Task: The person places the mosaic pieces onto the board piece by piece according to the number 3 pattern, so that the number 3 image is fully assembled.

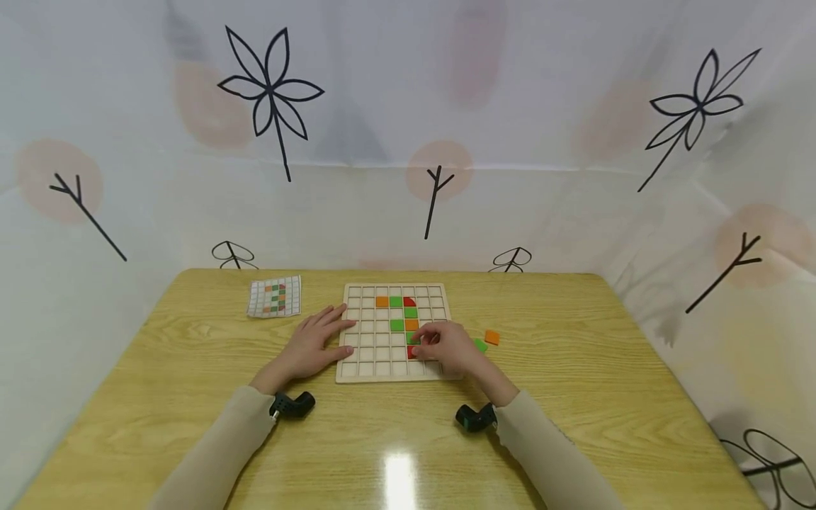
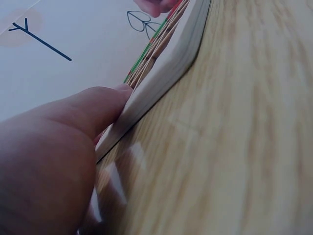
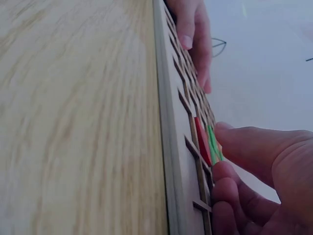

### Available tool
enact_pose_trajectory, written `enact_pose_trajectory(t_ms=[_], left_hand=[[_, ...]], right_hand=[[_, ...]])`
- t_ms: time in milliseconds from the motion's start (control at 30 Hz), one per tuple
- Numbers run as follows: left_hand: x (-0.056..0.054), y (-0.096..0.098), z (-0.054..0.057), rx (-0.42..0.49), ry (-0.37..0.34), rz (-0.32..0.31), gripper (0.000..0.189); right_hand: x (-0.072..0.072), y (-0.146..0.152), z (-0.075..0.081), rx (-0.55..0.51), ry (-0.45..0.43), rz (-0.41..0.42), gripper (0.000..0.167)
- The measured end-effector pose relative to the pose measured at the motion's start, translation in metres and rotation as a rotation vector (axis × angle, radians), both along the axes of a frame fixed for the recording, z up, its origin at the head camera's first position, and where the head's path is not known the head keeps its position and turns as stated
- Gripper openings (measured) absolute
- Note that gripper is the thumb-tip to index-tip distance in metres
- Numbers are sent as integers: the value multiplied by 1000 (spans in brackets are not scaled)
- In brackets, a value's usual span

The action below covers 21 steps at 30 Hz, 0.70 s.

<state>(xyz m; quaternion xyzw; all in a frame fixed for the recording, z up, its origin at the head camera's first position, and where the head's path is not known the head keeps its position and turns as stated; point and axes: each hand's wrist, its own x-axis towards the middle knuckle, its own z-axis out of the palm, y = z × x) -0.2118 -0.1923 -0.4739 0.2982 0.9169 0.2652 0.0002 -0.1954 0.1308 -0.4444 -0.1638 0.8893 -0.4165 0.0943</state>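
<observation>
A wooden grid board (image 1: 372, 370) lies on the table, with orange, green and red square tiles in some of its cells. My left hand (image 1: 314, 345) rests spread on the board's left edge. In the left wrist view, the thumb (image 2: 100, 110) touches the rim. Over the lower right cells, my right hand (image 1: 448, 345) has its thumb and a finger close together at a green tile (image 3: 212, 142), which they seem to pinch. The red tile (image 3: 202, 141) beside it sits in its cell. Other fingers are curled, and part of the green tile is hidden.
A loose orange tile (image 1: 492, 337) and a green one (image 1: 481, 345) lie right of the board. A paper card (image 1: 258, 306) printed with a coloured grid lies at the back left. Behind the table (image 1: 344, 439) hangs a patterned cloth (image 1: 382, 106).
</observation>
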Motion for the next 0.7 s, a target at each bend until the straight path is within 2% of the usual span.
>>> enact_pose_trajectory(t_ms=[167, 267, 500, 700], left_hand=[[1, 1, -1, 5, 12, -1, 57], [1, 1, -1, 8, 34, -3, 57], [1, 1, 0, 5, 24, -1, 57], [1, 1, 0, 2, 15, 1, 57]], right_hand=[[-3, 8, 0, -61, 23, 2, 15], [-3, 13, 3, -76, 28, -24, 17], [-4, 31, 7, -64, 53, -94, 17], [-3, 51, 10, -34, 103, -116, 18]])
